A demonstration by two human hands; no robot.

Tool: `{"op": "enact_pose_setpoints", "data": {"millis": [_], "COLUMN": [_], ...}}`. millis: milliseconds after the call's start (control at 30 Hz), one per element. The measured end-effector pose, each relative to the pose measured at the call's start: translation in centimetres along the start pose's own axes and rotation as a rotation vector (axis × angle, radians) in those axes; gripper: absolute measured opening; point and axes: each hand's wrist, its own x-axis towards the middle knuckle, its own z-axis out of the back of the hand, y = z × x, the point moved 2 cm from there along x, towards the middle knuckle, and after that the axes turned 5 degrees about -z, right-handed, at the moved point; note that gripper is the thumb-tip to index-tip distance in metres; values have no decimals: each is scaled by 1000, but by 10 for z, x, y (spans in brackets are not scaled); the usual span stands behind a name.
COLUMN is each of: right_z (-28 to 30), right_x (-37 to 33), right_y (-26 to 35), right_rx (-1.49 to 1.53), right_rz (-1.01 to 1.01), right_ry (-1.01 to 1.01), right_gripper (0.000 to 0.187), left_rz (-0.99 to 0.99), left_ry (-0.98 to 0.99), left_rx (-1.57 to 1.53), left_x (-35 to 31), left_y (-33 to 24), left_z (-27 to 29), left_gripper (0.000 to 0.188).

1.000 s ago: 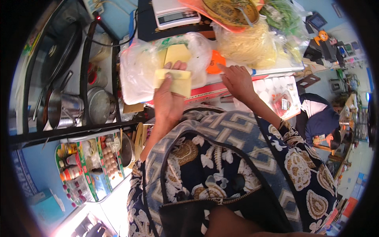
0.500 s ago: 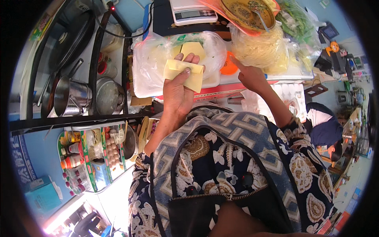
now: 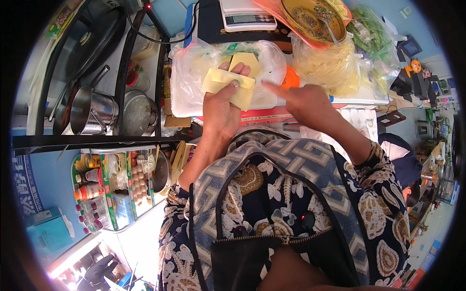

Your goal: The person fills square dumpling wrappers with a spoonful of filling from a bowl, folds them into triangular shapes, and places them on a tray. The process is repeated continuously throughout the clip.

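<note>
My left hand [image 3: 221, 111] is closed on a pale yellow wonton wrapper [image 3: 241, 99], a thin dough square with its top edge folded over. The thumb presses on the fold, with the fingers behind. To the right, my right hand [image 3: 310, 104] holds nothing; its index finger stretches toward the wrapper, apart from it, while the other fingers curl. Behind the right hand shows part of an orange dish [image 3: 291, 77]. Beyond my left hand, a white tray [image 3: 180, 107] lined with clear plastic carries more yellow dough pieces [image 3: 248, 62].
At the back right, a brown bowl [image 3: 296, 22] contains chopped filling and a spoon [image 3: 329, 31]. Bagged pale yellow dough strips [image 3: 325, 63] and bagged green vegetables [image 3: 371, 36] lie nearby. A kitchen scale [image 3: 250, 22] stands behind the tray. Pots [image 3: 92, 114] fill the left rack. Another person [image 3: 400, 155] is at right.
My right hand has come away from the orange dish, moving left toward the wrapper with its index finger extended. My left hand still grips the folded wrapper.
</note>
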Motion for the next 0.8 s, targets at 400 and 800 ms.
{"op": "enact_pose_setpoints", "data": {"millis": [400, 800], "right_z": [22, -9], "right_x": [28, 6], "right_y": [11, -12], "right_rx": [-96, 1282], "right_rz": [276, -330], "right_ry": [8, -230], "right_gripper": [77, 30], "left_rz": [330, 128], "left_ry": [328, 316], "left_rx": [293, 115], "left_x": [-15, -21], "left_y": [-7, -12], "left_z": [-2, -13], "left_gripper": [53, 47]}}
